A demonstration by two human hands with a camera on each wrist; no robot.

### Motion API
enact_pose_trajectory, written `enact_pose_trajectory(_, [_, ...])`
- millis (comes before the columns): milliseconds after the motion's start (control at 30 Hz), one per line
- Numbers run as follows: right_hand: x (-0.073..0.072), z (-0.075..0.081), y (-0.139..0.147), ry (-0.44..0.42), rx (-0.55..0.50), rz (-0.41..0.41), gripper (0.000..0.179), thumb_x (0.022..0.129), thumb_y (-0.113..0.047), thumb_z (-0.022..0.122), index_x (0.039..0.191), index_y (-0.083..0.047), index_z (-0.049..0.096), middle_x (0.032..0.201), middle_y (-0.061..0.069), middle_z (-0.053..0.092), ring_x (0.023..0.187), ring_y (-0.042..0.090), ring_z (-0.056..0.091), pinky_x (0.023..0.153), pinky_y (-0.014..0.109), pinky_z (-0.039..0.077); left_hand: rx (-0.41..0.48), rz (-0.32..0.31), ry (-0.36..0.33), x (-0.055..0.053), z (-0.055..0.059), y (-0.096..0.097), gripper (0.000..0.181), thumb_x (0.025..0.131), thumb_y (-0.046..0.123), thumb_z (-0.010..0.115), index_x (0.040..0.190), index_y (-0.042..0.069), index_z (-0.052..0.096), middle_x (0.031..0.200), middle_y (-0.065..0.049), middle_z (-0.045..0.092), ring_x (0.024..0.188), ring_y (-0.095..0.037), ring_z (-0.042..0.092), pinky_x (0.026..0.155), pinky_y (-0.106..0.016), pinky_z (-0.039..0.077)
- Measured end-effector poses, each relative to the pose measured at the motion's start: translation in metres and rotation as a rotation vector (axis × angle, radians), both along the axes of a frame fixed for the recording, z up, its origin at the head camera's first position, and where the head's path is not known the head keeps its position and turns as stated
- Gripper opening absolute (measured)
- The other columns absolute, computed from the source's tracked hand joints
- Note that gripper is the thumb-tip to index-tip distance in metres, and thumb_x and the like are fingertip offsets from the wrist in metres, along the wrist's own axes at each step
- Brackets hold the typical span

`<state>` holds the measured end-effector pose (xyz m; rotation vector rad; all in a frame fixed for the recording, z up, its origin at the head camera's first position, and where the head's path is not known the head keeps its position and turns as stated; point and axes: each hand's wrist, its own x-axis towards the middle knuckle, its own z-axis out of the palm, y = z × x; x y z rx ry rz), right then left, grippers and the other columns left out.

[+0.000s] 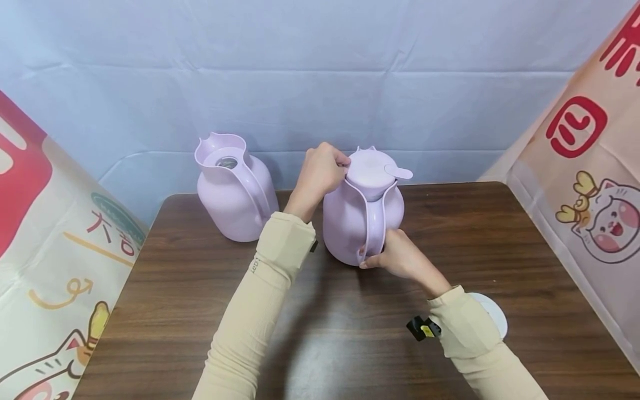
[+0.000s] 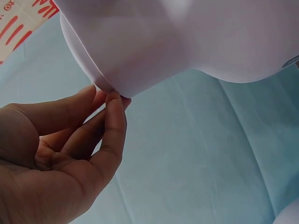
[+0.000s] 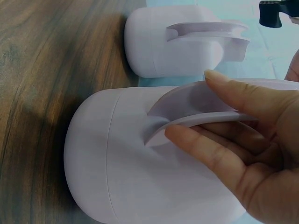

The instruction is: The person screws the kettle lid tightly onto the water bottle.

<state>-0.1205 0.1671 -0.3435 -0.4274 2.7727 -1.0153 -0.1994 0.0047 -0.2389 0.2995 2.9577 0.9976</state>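
A lilac thermos jug [image 1: 342,222] stands right of centre on the table, its handle facing me. A round lid [image 1: 370,168] with a small lever sits on its mouth, slightly raised above the rim at the near side. My left hand [image 1: 320,173] pinches the left edge of the lid; in the left wrist view its fingertips [image 2: 113,99] meet right where lid and rim come together. My right hand [image 1: 397,256] holds the lower part of the handle [image 1: 374,222], its fingers curled around it in the right wrist view.
To the left stands a second lilac jug [image 1: 235,200] without a lid, its mouth uncovered. A white disc [image 1: 494,314] lies on the brown wooden table [image 1: 200,322], partly behind the right sleeve. A pale blue cloth [image 1: 300,100] hangs behind the table.
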Motion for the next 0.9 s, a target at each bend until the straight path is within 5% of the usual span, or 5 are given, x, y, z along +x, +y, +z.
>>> enact_pose_trajectory(333, [-0.001, 0.0, 0.002, -0.008, 0.015, -0.007, 0.02, 0.065, -0.015, 0.079, 0.082, -0.009, 0.07, 0.074, -0.003, 0.065, 0.075, 0.015, 0.056, 0.07, 0.032, 0.043, -0.006, 0.018, -0.05, 0.002, -0.001, -0.003, 0.027, 0.085, 0.011, 0.061, 0.111, 0.016, 0.067, 0.118, 0.001, 0.06, 0.124, -0.026, 0.039, 0.095, -0.031, 0.036])
enact_pose_trajectory(567, [0.0, 0.0, 0.002, -0.015, 0.013, -0.015, 0.022, 0.064, -0.016, 0.08, 0.082, -0.008, 0.069, 0.074, -0.002, 0.065, 0.073, 0.015, 0.056, 0.068, 0.032, 0.043, -0.009, 0.009, -0.038, 0.006, -0.007, -0.009, 0.029, 0.085, 0.011, 0.06, 0.113, 0.016, 0.066, 0.113, -0.001, 0.063, 0.118, -0.025, 0.046, 0.093, -0.031, 0.038])
enact_pose_trajectory(900, [0.001, 0.0, 0.002, -0.006, 0.013, -0.023, 0.023, 0.063, -0.016, 0.08, 0.081, -0.009, 0.068, 0.075, 0.0, 0.064, 0.072, 0.017, 0.054, 0.067, 0.033, 0.043, 0.002, 0.02, -0.059, 0.008, -0.03, -0.022, 0.029, 0.085, 0.01, 0.057, 0.113, 0.005, 0.064, 0.107, -0.009, 0.065, 0.11, -0.029, 0.051, 0.09, -0.035, 0.04])
